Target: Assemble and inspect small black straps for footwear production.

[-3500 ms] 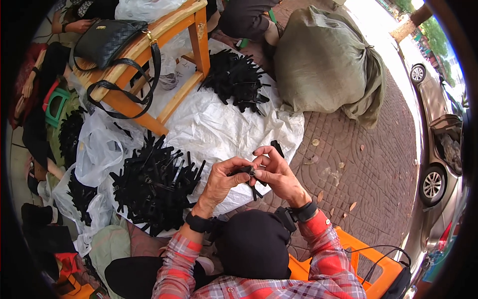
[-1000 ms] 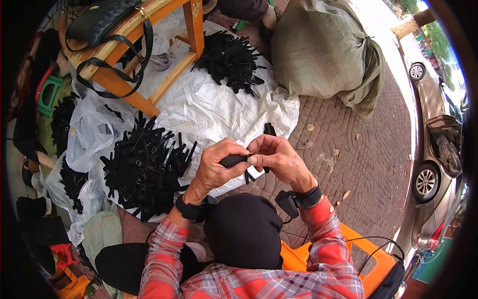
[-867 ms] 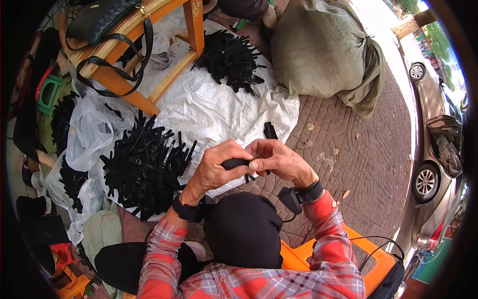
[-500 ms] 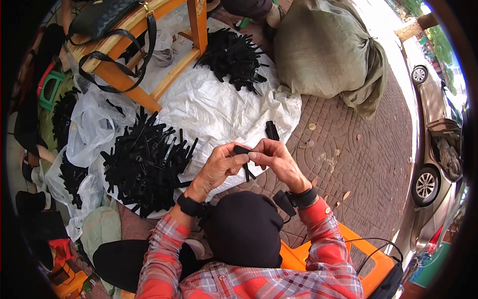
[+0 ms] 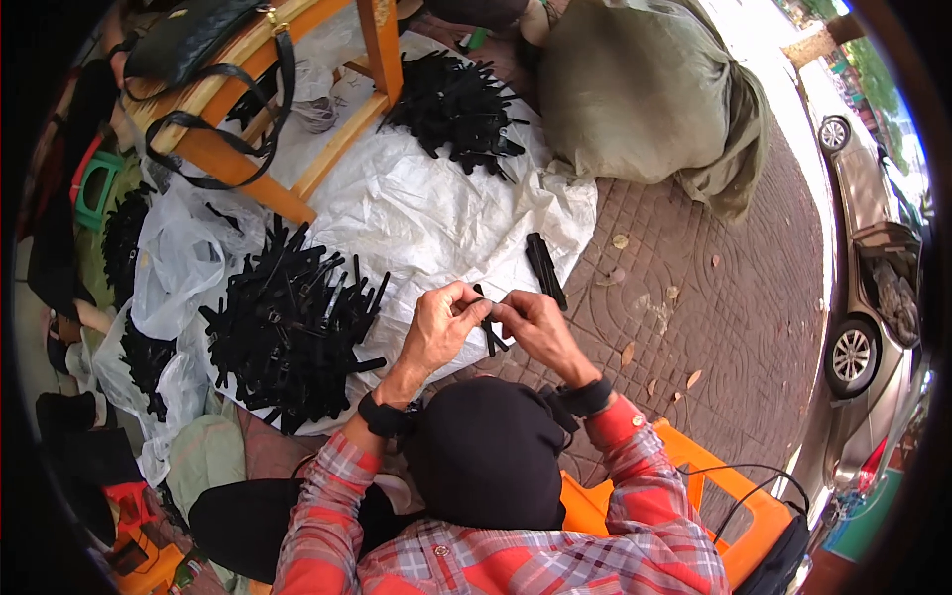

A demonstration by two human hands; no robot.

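Note:
In front of me both hands are raised close together over the near edge of a white sheet (image 5: 436, 223). My left hand (image 5: 441, 325) pinches a small black strap (image 5: 483, 300) between thumb and fingers. The fingertips of my right hand (image 5: 540, 332) close on its other end, and most of the strap is hidden by the fingers. Narrow black strips (image 5: 493, 340) show just below and behind the fingertips. Beyond my right hand a small bundle of black straps (image 5: 545, 271) lies on the sheet's edge. To the left spreads a large heap of black straps with buckles (image 5: 288, 332).
A second strap heap (image 5: 458, 114) lies farther off, beside a wooden bench (image 5: 337, 159) holding a black handbag (image 5: 188, 45). A big grey-green sack (image 5: 635, 99) stands far right. Clear plastic bags (image 5: 183, 268) lie left. An orange plastic stool (image 5: 719, 476) is near right on brick paving (image 5: 734, 327).
The fingertips have shifted slightly along the strap, and less of it shows between them. My right hand has moved a little left and down. The view has shifted slightly.

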